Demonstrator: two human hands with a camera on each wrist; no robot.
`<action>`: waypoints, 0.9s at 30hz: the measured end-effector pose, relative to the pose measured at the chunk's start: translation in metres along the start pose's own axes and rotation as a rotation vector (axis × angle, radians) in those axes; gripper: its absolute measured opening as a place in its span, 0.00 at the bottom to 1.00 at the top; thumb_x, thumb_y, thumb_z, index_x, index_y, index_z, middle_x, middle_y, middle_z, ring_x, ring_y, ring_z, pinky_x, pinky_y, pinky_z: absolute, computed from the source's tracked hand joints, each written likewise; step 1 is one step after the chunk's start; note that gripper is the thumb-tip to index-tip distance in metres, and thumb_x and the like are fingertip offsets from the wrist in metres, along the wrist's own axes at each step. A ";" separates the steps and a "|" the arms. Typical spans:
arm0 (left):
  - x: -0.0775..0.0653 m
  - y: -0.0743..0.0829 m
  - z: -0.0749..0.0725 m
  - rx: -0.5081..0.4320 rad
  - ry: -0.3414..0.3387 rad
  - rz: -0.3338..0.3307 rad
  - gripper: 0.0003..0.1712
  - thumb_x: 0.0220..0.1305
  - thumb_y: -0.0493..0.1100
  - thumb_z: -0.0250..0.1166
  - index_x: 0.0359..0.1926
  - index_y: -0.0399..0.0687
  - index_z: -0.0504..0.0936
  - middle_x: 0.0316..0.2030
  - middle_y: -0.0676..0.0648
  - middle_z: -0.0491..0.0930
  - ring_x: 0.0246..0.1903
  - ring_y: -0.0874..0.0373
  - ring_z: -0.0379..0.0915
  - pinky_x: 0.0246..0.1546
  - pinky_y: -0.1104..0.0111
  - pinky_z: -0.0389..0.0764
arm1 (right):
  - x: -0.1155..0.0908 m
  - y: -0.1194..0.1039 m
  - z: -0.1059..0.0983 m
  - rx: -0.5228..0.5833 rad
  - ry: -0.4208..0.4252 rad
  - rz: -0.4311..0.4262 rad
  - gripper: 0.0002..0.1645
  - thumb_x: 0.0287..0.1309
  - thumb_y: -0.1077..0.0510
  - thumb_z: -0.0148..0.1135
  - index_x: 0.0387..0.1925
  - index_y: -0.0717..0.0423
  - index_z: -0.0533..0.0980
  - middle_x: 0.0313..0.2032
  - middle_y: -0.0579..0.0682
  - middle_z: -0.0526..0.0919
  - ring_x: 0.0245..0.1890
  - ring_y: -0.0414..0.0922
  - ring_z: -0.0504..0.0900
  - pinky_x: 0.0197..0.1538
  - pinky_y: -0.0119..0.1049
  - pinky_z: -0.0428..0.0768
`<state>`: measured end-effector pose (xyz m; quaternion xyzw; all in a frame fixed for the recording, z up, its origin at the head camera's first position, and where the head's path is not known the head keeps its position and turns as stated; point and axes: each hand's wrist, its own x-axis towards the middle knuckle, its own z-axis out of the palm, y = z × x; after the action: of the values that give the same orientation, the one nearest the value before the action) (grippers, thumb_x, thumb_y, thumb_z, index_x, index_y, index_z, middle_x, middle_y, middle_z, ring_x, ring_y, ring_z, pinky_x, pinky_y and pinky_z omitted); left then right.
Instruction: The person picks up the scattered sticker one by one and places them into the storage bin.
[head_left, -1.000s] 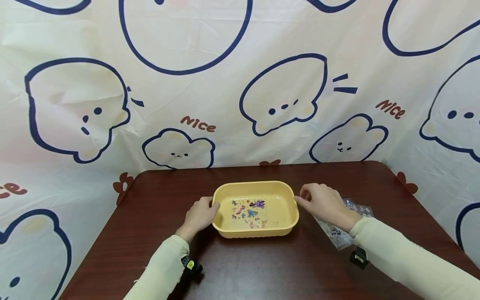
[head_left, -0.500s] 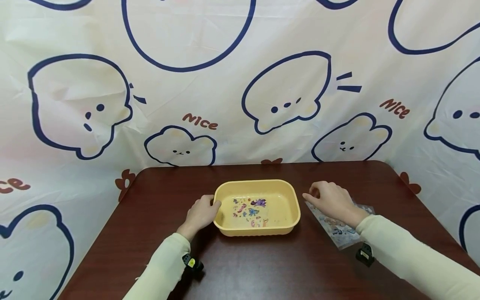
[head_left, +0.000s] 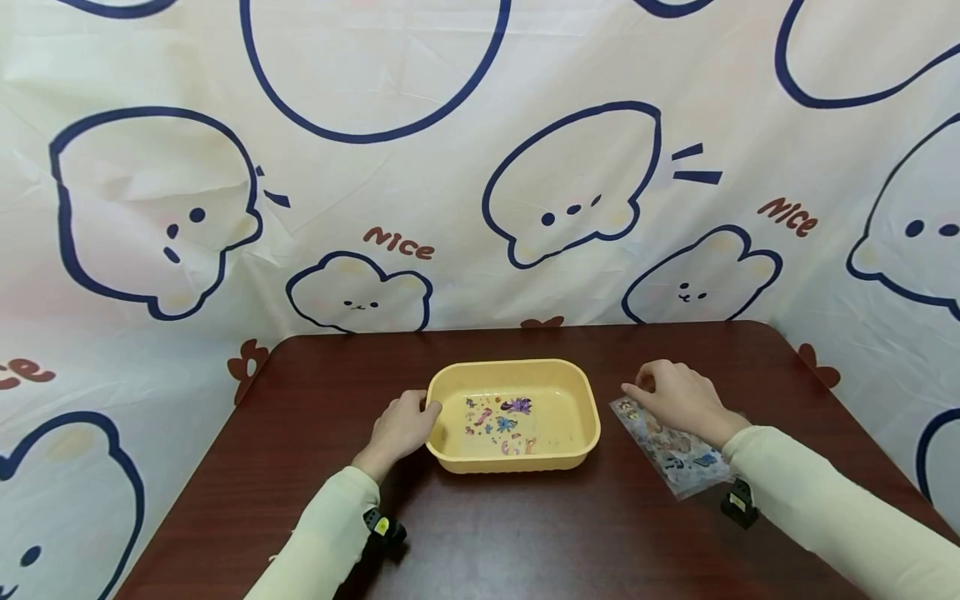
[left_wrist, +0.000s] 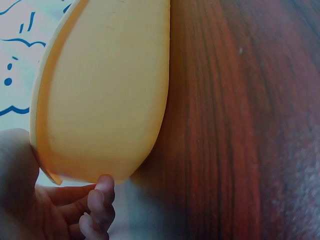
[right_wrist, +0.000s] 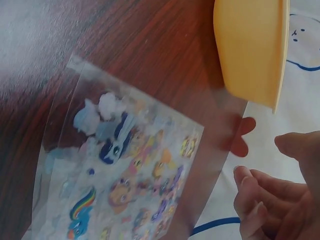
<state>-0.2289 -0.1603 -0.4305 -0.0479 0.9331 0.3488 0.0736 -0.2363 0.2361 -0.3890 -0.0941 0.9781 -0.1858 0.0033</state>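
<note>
A yellow plastic tray (head_left: 555,450) stands on the dark wooden table, with several small colourful character stickers (head_left: 504,423) on its bottom. My left hand (head_left: 399,429) grips the tray's left end, thumb over the rim and fingers against the outer wall, as the left wrist view confirms. To the right of the tray my right hand (head_left: 678,400) hovers with loosely bent fingers and a gap between thumb and fingertips, holding nothing. Beneath it lie clear sticker sheets (head_left: 682,462) printed with cartoon ponies, partly hidden by the hand. In the right wrist view, the sheets (right_wrist: 130,170) look layered.
The reddish-brown table (head_left: 525,533) reaches back to a cream curtain (head_left: 450,192) with blue-outlined cartoon faces. A small black device (head_left: 384,527) is on the left wrist, and another black device (head_left: 739,503) on the right.
My right hand has moved away from the tray's right rim, rightward over the sticker sheets, uncovering more of their near-left part. My left hand stays on the tray.
</note>
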 end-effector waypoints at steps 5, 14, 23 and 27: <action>0.000 0.000 0.000 0.003 0.001 0.005 0.25 0.74 0.49 0.50 0.62 0.39 0.78 0.27 0.47 0.81 0.21 0.58 0.75 0.24 0.68 0.71 | 0.001 0.013 0.001 -0.011 -0.001 0.017 0.20 0.66 0.45 0.62 0.34 0.59 0.82 0.18 0.46 0.77 0.17 0.42 0.72 0.19 0.35 0.68; 0.001 0.001 0.000 0.011 0.011 0.016 0.24 0.74 0.49 0.50 0.60 0.40 0.79 0.26 0.48 0.81 0.21 0.59 0.75 0.24 0.68 0.71 | -0.001 0.041 -0.001 -0.037 -0.071 0.101 0.25 0.65 0.45 0.62 0.43 0.66 0.80 0.23 0.50 0.81 0.21 0.43 0.74 0.21 0.36 0.69; 0.002 0.000 0.001 0.034 0.006 0.024 0.26 0.75 0.50 0.49 0.62 0.40 0.78 0.27 0.48 0.81 0.21 0.59 0.76 0.24 0.68 0.71 | -0.006 0.066 -0.009 -0.092 -0.113 0.145 0.27 0.63 0.43 0.64 0.42 0.67 0.80 0.22 0.49 0.79 0.23 0.44 0.75 0.23 0.37 0.69; 0.002 -0.001 0.001 0.031 0.003 0.020 0.25 0.75 0.50 0.49 0.62 0.41 0.78 0.26 0.48 0.81 0.21 0.59 0.76 0.24 0.68 0.71 | -0.010 0.072 -0.014 -0.102 -0.134 0.153 0.30 0.62 0.42 0.65 0.43 0.68 0.80 0.26 0.51 0.82 0.24 0.45 0.76 0.24 0.38 0.72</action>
<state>-0.2307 -0.1604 -0.4320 -0.0380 0.9389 0.3349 0.0693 -0.2403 0.3083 -0.4023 -0.0313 0.9882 -0.1282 0.0782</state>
